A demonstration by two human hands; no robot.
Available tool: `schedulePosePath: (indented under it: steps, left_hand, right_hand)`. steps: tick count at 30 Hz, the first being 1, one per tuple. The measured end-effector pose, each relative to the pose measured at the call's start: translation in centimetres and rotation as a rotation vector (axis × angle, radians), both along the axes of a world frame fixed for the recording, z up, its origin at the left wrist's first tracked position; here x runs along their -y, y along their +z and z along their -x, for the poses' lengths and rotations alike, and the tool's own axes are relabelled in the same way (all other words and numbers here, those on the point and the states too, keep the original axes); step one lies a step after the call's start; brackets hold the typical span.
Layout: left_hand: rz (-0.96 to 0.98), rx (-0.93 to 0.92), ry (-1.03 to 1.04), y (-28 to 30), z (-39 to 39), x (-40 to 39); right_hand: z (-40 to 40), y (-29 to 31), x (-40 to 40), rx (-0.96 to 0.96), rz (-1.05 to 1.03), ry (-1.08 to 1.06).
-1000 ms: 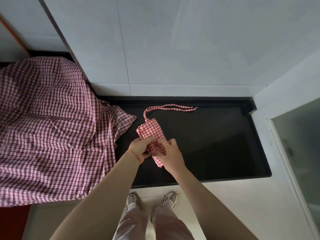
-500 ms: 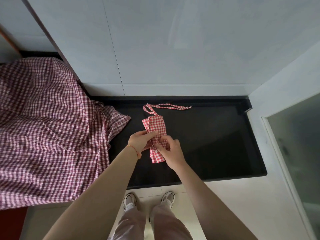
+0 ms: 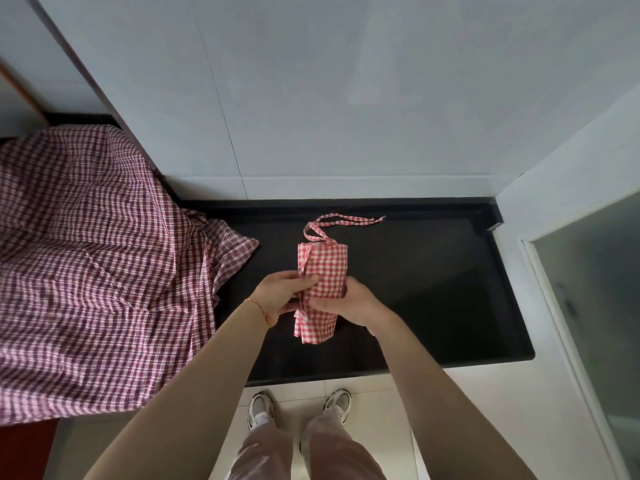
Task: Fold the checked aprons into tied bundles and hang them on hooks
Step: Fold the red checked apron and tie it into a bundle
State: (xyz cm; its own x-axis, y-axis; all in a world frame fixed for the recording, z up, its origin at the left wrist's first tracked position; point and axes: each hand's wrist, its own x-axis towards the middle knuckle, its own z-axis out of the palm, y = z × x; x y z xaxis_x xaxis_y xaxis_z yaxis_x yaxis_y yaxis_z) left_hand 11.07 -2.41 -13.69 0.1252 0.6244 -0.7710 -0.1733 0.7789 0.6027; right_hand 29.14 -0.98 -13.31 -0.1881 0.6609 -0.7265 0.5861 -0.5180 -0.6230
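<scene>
head view: left hand and right hand both grip the folded red checked apron at its middle, above the black counter. its strap trails beyond them near the back edge; bare counter lies right of the hands, a dark checked cloth left.

- Black worktop, raised lip along back edge.
- White wall panels behind.
- White sneakers on pale floor.

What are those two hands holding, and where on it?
Both the left hand and the right hand grip the folded red checked apron around its middle.
</scene>
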Motion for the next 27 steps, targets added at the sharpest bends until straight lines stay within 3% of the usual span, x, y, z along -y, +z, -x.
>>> schedulePosePath:
  steps: [4,9,11,15,22,25,27]
  left_hand:
    - [-0.153,-0.233,-0.122,2.5,0.0,-0.7]
    - [-0.299,-0.451,-0.259,5.9,-0.2,-1.5]
    - [-0.323,-0.52,-0.249,6.9,0.0,-1.7]
    - [-0.294,-0.445,-0.004,8.7,0.2,-2.1]
    - [-0.274,-0.399,0.304,11.0,0.1,-2.5]
    - [-0.32,-0.367,0.431,12.0,0.2,-2.7]
    - [-0.38,-0.368,0.435,13.1,0.2,-2.9]
  right_hand:
    - [0.2,4.0,-2.6,-0.056,-0.277,-0.265]
    - [1.0,9.4,-5.4,0.082,-0.378,-0.066]
    - [0.8,11.9,-5.8,0.078,-0.411,-0.084]
    - [0.2,15.2,-6.1,-0.235,-0.403,-0.403]
    - [-1.4,17.6,-4.1,-0.719,-0.313,-0.767]
    - [-2.5,17.4,-3.0,-0.594,-0.151,-0.685]
    - [-3.1,17.4,-2.3,-0.188,-0.005,-0.391]
